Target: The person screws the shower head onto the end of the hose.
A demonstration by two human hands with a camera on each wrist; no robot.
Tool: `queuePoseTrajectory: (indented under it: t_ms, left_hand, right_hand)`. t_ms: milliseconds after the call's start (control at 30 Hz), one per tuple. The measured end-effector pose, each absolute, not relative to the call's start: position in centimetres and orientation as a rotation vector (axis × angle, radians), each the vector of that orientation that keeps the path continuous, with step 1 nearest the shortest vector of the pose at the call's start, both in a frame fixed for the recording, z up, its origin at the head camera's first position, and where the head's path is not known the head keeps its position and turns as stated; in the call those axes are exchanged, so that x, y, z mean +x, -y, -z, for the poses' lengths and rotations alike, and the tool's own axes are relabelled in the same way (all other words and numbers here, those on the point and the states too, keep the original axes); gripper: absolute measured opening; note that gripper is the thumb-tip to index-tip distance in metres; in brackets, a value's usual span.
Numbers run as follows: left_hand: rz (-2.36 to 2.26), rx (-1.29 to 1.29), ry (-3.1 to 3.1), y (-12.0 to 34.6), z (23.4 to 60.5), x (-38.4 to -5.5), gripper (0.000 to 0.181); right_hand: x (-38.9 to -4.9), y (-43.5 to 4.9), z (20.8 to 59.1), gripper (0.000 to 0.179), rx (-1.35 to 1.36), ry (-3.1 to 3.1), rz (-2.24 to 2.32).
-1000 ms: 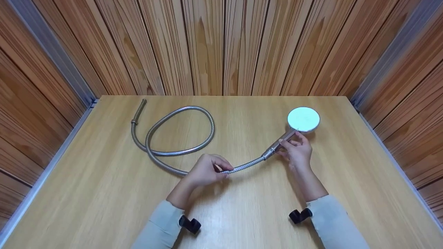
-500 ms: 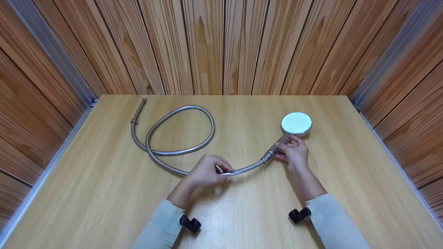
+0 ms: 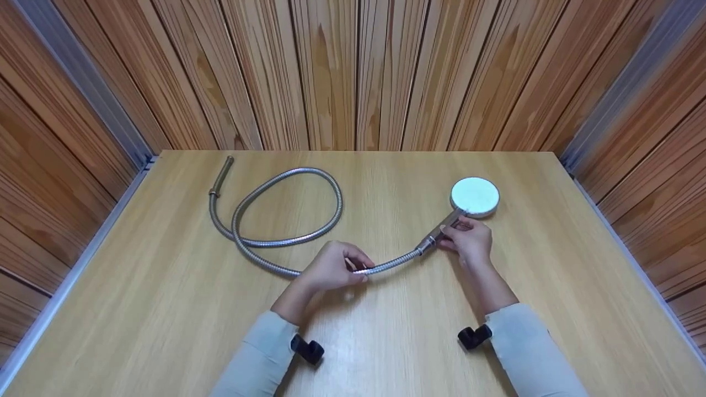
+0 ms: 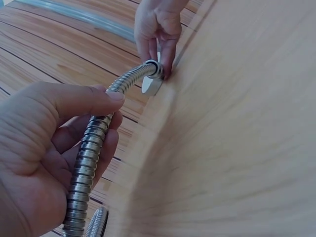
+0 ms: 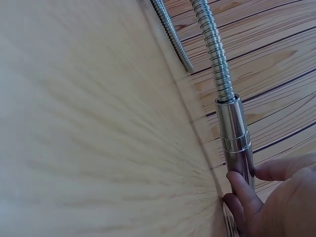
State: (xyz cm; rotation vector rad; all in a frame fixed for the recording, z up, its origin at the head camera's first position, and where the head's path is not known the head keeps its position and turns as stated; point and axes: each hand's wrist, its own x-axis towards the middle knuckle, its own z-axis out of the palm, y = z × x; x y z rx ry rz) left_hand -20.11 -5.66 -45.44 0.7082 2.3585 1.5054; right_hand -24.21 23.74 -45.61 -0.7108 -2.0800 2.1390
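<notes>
A handheld shower head (image 3: 475,196) with a round white face and a chrome handle lies toward the right of the table. My right hand (image 3: 470,241) grips its handle between thumb and fingers; in the right wrist view the chrome handle (image 5: 234,129) rises out of that grip. A ribbed metal shower hose (image 3: 394,266) joins the handle's lower end. My left hand (image 3: 334,267) pinches this hose a short way from the handle, thumb on top and fingers beneath, as the left wrist view shows on the ribbed hose (image 4: 85,170). Part of the hose is hidden behind the left hand.
Left of the hands the hose forms a loop on the wooden table (image 3: 165,309), and its free end (image 3: 222,173) with a metal collar points to the back. Wood-plank walls (image 3: 331,77) stand behind and at both sides. Each sleeve carries a black clip-like mount (image 3: 474,337).
The shower head has come slightly toward me and to the left, with the right hand still gripping its handle. The left hand keeps its pinch on the hose, nearly in place.
</notes>
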Motion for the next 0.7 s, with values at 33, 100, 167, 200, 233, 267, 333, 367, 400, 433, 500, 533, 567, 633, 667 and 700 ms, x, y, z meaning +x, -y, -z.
queuePoseTrajectory:
  t_ms: [33,100,167,200,233,267,333,367,400,433,500,533,567,633,667,700]
  left_hand:
    - [-1.507,0.704,-2.358,5.6,45.4,-20.2,0.022]
    - [-1.501,0.689,-2.361,5.6,45.5,-20.5,0.023]
    - [-1.490,0.671,-2.367,5.6,45.5,-20.7,0.024]
    - [-1.484,0.663,-2.372,5.6,45.6,-20.8,0.024]
    - [-1.477,0.656,-2.378,5.6,45.7,-20.9,0.025]
    - [-1.466,0.651,-2.386,5.6,45.8,-21.0,0.026]
    - [-1.444,0.652,-2.405,5.6,46.0,-21.1,0.026]
    - [-1.432,0.655,-2.417,5.7,46.0,-21.2,0.027]
    - [-1.420,0.659,-2.427,5.7,46.1,-21.2,0.027]
    - [-1.407,0.661,-2.436,5.7,46.2,-21.2,0.027]
    - [-1.381,0.666,-2.455,5.7,46.3,-21.3,0.027]
    - [-1.370,0.661,-2.461,5.7,46.3,-21.3,0.027]
    - [-1.357,0.657,-2.468,5.7,46.4,-21.3,0.027]
    - [-1.339,0.646,-2.473,5.7,46.5,-21.3,0.027]
    - [-1.331,0.646,-2.477,5.7,46.5,-21.3,0.026]
    - [-1.324,0.643,-2.477,5.7,46.5,-21.2,0.026]
  right_hand:
    - [-24.3,-23.7,45.6,0.060,-0.712,2.076,-2.131]
    - [-24.3,-23.6,45.6,0.059,-0.708,2.074,-2.117]
    - [-24.3,-23.5,45.5,0.060,-0.693,2.079,-2.124]
    - [-24.3,-23.4,45.4,0.061,-0.687,2.086,-2.129]
    - [-24.2,-23.4,45.4,0.062,-0.680,2.093,-2.136]
    - [-24.2,-23.3,45.3,0.063,-0.675,2.101,-2.143]
    - [-24.1,-23.3,45.2,0.064,-0.670,2.118,-2.152]
    - [-24.1,-23.2,45.1,0.064,-0.668,2.127,-2.152]
    - [-24.0,-23.2,45.1,0.064,-0.664,2.135,-2.152]
    - [-24.0,-23.1,45.1,0.064,-0.661,2.139,-2.152]
    - [-23.9,-23.1,45.0,0.064,-0.657,2.155,-2.144]
    - [-23.9,-23.0,45.0,0.064,-0.655,2.158,-2.145]
    - [-23.8,-23.0,44.9,0.063,-0.652,2.160,-2.147]
    - [-23.7,-22.9,44.8,0.063,-0.642,2.156,-2.158]
    - [-23.7,-22.9,44.8,0.063,-0.635,2.157,-2.159]
    - [-23.6,-22.9,44.7,0.063,-0.630,2.158,-2.160]
